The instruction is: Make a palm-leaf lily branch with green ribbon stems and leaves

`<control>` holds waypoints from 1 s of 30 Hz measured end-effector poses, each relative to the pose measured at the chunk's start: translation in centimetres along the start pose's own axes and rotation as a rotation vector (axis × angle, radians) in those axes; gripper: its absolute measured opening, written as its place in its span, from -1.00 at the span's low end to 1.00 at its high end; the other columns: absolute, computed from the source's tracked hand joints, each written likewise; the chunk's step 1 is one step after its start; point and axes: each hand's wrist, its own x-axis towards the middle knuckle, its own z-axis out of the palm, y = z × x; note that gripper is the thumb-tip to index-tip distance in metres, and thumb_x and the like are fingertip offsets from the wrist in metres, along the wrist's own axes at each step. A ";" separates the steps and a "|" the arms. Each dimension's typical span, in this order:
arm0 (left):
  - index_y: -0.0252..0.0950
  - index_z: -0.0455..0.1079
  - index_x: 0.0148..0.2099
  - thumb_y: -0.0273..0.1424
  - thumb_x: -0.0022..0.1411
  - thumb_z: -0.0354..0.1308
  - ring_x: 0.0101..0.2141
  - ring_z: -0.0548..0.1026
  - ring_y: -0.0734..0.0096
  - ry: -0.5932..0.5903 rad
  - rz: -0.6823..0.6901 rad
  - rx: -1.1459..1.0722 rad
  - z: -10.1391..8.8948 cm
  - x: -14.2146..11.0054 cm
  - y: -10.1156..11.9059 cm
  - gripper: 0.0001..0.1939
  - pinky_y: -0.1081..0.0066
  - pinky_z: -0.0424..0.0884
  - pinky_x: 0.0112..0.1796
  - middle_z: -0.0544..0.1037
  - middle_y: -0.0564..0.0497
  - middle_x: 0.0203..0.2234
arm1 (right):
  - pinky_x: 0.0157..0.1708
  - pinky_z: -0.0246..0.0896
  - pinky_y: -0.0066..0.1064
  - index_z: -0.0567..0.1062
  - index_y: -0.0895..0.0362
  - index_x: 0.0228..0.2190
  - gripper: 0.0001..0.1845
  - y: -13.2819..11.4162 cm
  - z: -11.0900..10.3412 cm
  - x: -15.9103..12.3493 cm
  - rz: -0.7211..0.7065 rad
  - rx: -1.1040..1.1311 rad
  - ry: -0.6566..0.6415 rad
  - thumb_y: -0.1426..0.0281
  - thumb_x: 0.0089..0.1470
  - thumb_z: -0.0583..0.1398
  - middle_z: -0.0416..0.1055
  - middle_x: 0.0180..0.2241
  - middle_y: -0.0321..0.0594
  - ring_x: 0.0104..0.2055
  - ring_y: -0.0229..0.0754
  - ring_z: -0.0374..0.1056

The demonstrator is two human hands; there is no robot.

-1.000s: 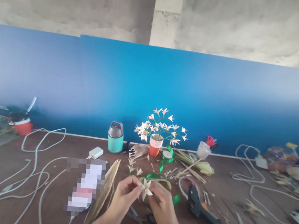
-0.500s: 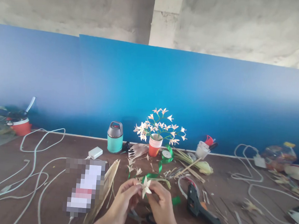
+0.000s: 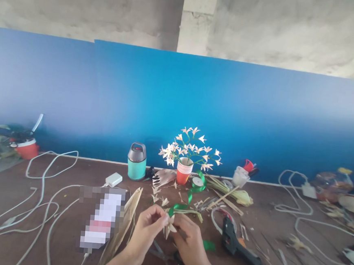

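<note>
My left hand (image 3: 150, 231) pinches at a small cream flower (image 3: 169, 227), thumb and forefinger pressed together at its upper left side. My right hand (image 3: 189, 236) is closed on the same flower from the right, its fingertips partly hidden behind the petals. The bloom hangs tilted, petals pointing down. A green ribbon (image 3: 189, 197) runs from its spool (image 3: 197, 182) to just above my fingertips; whether my left fingers grip its end too, I cannot tell. Below my hands lie scissors (image 3: 159, 251), partly covered. Loose cream flowers (image 3: 156, 197) rest just beyond my left hand.
A paper cup (image 3: 184, 172) holds a spray of similar flowers. Right of my hands lies a black glue gun (image 3: 237, 249). A dried husk (image 3: 123, 226) and a blurred-out device (image 3: 102, 220) are on the left. White cables (image 3: 42, 187), a teal container (image 3: 136, 166) and plant scraps lie about.
The flower has turned from facing me to pointing downward. My left fingers have risen slightly, to the flower's upper side, and more ribbon shows above them.
</note>
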 end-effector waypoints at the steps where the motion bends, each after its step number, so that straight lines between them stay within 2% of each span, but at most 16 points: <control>1: -0.31 0.28 -0.54 -0.30 -0.04 0.21 -0.54 0.28 0.49 0.000 0.003 -0.012 0.0 0.0 -0.1 -0.78 0.50 0.17 -0.47 0.35 0.11 -0.64 | -0.33 0.24 -0.46 0.51 0.10 -0.41 -0.71 -0.1 0.0 0.0 0.002 0.004 0.000 0.65 -0.08 0.10 0.43 -0.41 -0.21 -0.34 -0.19 0.36; 5: -0.31 0.24 -0.55 -0.34 -0.01 0.18 -0.56 0.24 0.54 0.042 -0.021 -0.026 0.1 -0.1 -0.5 -0.79 0.52 0.14 -0.49 0.33 0.13 -0.64 | -0.35 0.24 -0.47 0.52 0.09 -0.42 -0.72 -0.1 0.2 -0.1 0.009 0.004 0.014 0.64 -0.07 0.10 0.43 -0.43 -0.23 -0.36 -0.20 0.36; 9: -0.31 0.22 -0.56 -0.24 0.03 0.13 -0.61 0.15 0.58 0.030 -0.062 0.018 -0.3 -0.1 -0.8 -0.73 0.54 0.03 -0.56 0.27 0.15 -0.68 | -0.33 0.25 -0.46 0.50 0.10 -0.47 -0.75 0.3 0.3 -0.3 0.027 -0.027 0.080 0.64 -0.11 0.11 0.44 -0.44 -0.22 -0.34 -0.17 0.37; 14: -0.34 0.32 -0.52 -0.20 -0.06 0.17 -0.63 0.16 0.59 -0.141 -0.257 0.030 -0.9 0.3 -1.2 -0.72 0.53 -0.07 -0.60 0.31 0.12 -0.66 | -0.30 0.26 -0.44 0.49 0.10 -0.46 -0.78 1.0 0.1 -0.3 0.019 -0.044 0.133 0.61 -0.08 0.11 0.47 -0.39 -0.18 -0.32 -0.17 0.38; 17: -0.34 0.34 -0.47 -0.21 -0.09 0.19 -0.65 0.15 0.62 -0.175 -0.326 0.026 -0.7 0.3 -1.0 -0.73 0.53 -0.12 -0.61 0.32 0.12 -0.66 | -0.29 0.26 -0.44 0.50 0.10 -0.46 -0.78 1.1 0.0 -0.2 0.008 -0.050 0.137 0.61 -0.08 0.11 0.47 -0.38 -0.18 -0.31 -0.17 0.38; 22: -0.32 0.25 -0.54 -0.28 -0.14 0.24 -0.67 0.12 0.65 -0.162 -0.313 0.027 -0.4 0.3 -0.4 -0.74 0.53 -0.17 -0.62 0.31 0.15 -0.70 | -0.32 0.25 -0.46 0.48 0.11 -0.49 -0.81 1.0 0.0 -0.3 0.014 -0.027 0.124 0.59 -0.05 0.11 0.47 -0.39 -0.18 -0.34 -0.19 0.37; 27: -0.31 0.27 -0.52 -0.31 -0.13 0.25 -0.64 0.20 0.62 -0.096 -0.261 0.043 -0.4 0.4 -0.1 -0.77 0.56 -0.02 -0.58 0.38 0.13 -0.70 | -0.39 0.22 -0.49 0.46 0.12 -0.52 -0.82 1.2 0.3 -0.4 0.039 -0.025 0.109 0.58 -0.04 0.10 0.44 -0.47 -0.23 -0.41 -0.22 0.35; 30: -0.31 0.26 -0.54 -0.30 -0.12 0.25 -0.65 0.19 0.64 -0.060 -0.257 0.036 -0.4 0.4 -0.2 -0.75 0.57 -0.04 -0.59 0.37 0.15 -0.71 | -0.41 0.22 -0.50 0.45 0.12 -0.51 -0.85 1.3 0.4 -0.5 0.059 -0.050 0.126 0.56 -0.05 0.11 0.43 -0.49 -0.25 -0.43 -0.21 0.35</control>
